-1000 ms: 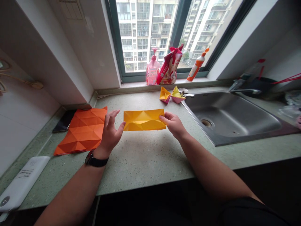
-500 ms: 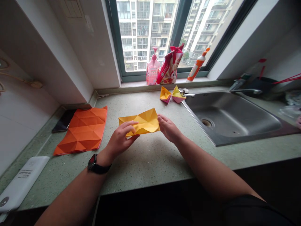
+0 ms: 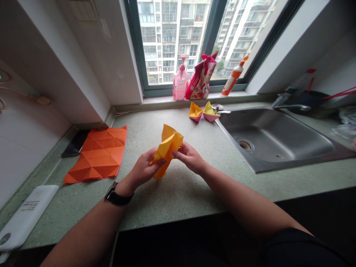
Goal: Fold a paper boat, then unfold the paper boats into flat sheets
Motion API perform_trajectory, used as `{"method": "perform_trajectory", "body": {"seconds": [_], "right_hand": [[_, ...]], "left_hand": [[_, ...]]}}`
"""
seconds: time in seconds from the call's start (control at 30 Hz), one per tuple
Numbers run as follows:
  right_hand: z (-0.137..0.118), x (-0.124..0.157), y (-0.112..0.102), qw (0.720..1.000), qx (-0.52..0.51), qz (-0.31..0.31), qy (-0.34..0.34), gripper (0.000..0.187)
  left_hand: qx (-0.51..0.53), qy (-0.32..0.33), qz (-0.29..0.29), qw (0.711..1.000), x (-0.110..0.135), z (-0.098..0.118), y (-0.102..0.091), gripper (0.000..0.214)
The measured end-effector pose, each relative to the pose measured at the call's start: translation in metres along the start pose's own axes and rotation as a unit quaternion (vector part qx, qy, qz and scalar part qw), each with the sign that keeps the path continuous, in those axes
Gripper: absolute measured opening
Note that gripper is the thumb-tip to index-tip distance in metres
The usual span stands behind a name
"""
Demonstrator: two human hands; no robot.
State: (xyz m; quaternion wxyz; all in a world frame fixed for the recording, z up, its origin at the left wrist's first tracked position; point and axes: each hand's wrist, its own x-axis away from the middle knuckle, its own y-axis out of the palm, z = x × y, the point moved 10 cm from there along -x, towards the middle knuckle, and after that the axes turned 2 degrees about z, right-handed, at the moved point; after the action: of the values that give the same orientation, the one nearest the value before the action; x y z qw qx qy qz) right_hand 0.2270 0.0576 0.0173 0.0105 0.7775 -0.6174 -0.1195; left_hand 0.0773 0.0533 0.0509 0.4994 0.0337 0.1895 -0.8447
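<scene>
A creased yellow paper (image 3: 168, 145) stands nearly upright above the green speckled counter (image 3: 178, 193), folded together between both hands. My left hand (image 3: 144, 170) wraps its fingers round the paper's lower left side; a black watch is on that wrist. My right hand (image 3: 189, 158) pinches the paper's right edge with thumb and fingers. Both hands are close together at the counter's middle.
A stack of creased orange paper (image 3: 98, 152) lies to the left, beside a dark phone (image 3: 75, 142). A white device (image 3: 23, 217) sits at the near left. Two small folded paper boats (image 3: 203, 112) stand near the steel sink (image 3: 272, 139). Bottles and a red pouch (image 3: 200, 78) line the window sill.
The yellow paper, first held flat and wide between both hands, has been turned and folded together until it stands upright. Both hands have moved closer to each other and nearer to me.
</scene>
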Motion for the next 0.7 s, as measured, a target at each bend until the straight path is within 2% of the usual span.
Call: {"method": "perform_trajectory", "body": {"seconds": [0.1,0.23,0.3,0.37,0.47,0.57,0.63,0.7], "right_hand": [[-0.001,-0.001,-0.012,0.998,-0.036,0.049,0.019,0.040],[-0.005,-0.003,-0.036,0.990,-0.084,0.103,0.046,0.031],[-0.008,-0.003,-0.046,0.987,-0.102,0.117,0.048,0.027],[-0.012,-0.003,-0.049,0.986,-0.114,0.111,0.047,0.031],[-0.018,-0.001,-0.031,0.993,-0.099,0.045,0.041,0.052],[-0.020,0.007,0.001,0.998,-0.050,-0.032,0.031,0.067],[-0.018,0.012,0.014,0.998,-0.024,-0.045,0.027,0.067],[-0.014,0.014,0.017,0.999,-0.009,-0.028,0.031,0.059]], "left_hand": [[0.114,-0.053,0.033,0.992,0.003,-0.012,-0.008,0.042],[0.251,-0.111,0.082,0.958,0.007,-0.027,-0.019,0.054],[0.279,-0.119,0.108,0.947,0.006,-0.031,-0.025,0.059],[0.269,-0.116,0.130,0.947,0.005,-0.033,-0.031,0.063],[0.207,-0.111,0.137,0.962,0.003,-0.033,-0.030,0.063],[0.175,-0.105,0.105,0.973,0.005,-0.030,-0.018,0.062],[0.190,-0.096,0.065,0.975,0.007,-0.025,-0.007,0.060],[0.204,-0.091,0.033,0.974,0.010,-0.022,0.001,0.057]]}}
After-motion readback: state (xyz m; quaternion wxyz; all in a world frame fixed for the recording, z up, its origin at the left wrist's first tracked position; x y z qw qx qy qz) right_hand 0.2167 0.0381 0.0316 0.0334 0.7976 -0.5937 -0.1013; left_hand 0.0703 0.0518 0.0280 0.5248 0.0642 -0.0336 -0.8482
